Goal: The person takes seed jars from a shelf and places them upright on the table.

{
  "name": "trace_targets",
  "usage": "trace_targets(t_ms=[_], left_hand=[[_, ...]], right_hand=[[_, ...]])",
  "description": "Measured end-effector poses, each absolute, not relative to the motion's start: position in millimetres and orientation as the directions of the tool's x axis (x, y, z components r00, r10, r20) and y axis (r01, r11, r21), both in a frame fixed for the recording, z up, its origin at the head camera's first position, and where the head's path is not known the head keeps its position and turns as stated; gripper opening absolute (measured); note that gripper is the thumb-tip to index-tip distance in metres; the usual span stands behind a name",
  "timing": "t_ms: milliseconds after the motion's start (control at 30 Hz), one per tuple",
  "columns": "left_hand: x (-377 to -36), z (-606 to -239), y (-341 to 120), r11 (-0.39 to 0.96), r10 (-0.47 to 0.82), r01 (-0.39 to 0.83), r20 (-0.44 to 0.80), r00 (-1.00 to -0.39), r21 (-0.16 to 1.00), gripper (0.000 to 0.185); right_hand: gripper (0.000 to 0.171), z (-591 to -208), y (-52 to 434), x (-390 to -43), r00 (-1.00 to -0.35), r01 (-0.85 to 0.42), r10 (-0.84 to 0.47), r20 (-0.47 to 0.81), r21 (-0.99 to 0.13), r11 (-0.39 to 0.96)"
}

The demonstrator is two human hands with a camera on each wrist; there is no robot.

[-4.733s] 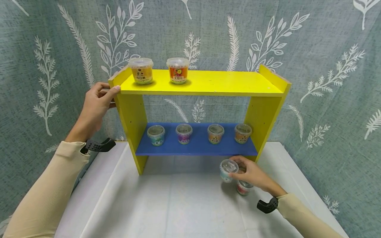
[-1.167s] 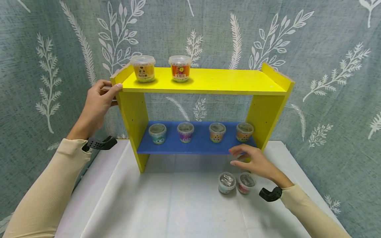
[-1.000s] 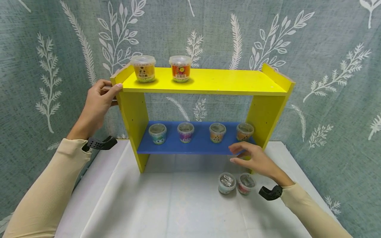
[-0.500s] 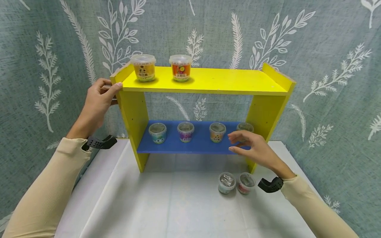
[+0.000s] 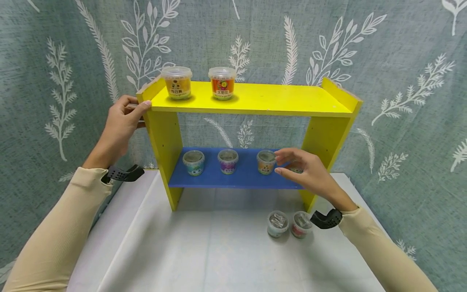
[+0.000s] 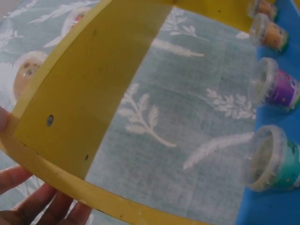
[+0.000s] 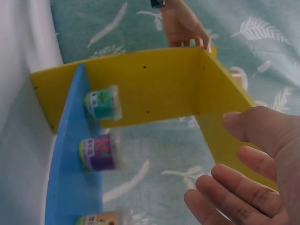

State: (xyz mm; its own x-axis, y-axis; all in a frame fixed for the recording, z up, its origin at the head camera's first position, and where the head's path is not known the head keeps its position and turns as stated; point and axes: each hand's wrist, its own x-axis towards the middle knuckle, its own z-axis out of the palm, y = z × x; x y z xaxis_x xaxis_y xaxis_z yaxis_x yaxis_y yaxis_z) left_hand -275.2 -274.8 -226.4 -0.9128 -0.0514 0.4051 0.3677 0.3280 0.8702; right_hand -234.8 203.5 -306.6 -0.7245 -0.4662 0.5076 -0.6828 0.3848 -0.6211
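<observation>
A yellow shelf unit (image 5: 251,101) with a blue lower shelf (image 5: 237,178) stands on the white table (image 5: 204,251). My left hand (image 5: 140,115) grips its top left corner, and its fingers (image 6: 28,206) show under the side panel. My right hand (image 5: 282,162) hovers open over the right end of the blue shelf, hiding the rightmost cup and holding nothing. Its fingers (image 7: 243,187) are spread. Just left of it stands an orange cup (image 5: 266,161), then a purple cup (image 5: 228,161) and a teal cup (image 5: 193,162).
Two lidded cups (image 5: 176,82) (image 5: 222,83) stand at the left of the top shelf. Two more cups (image 5: 277,223) (image 5: 300,224) sit side by side on the table below my right wrist. A leaf-patterned curtain (image 5: 401,81) hangs close behind.
My right hand let go of a cup on the table, then rose up and left to the blue shelf, now covering its rightmost cup. The left hand has kept its grip.
</observation>
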Motion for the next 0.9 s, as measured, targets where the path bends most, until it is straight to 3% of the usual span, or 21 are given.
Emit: trace_targets(t_ms=[900], left_hand=[[-276.9,-226.6,-276.3,0.344,-0.044,0.367,0.405,-0.913,0.864,0.033]], right_hand=[[0.04,-256.1,158.3,-241.4,-0.614,-0.786,-0.468,0.636,-0.549,0.284]])
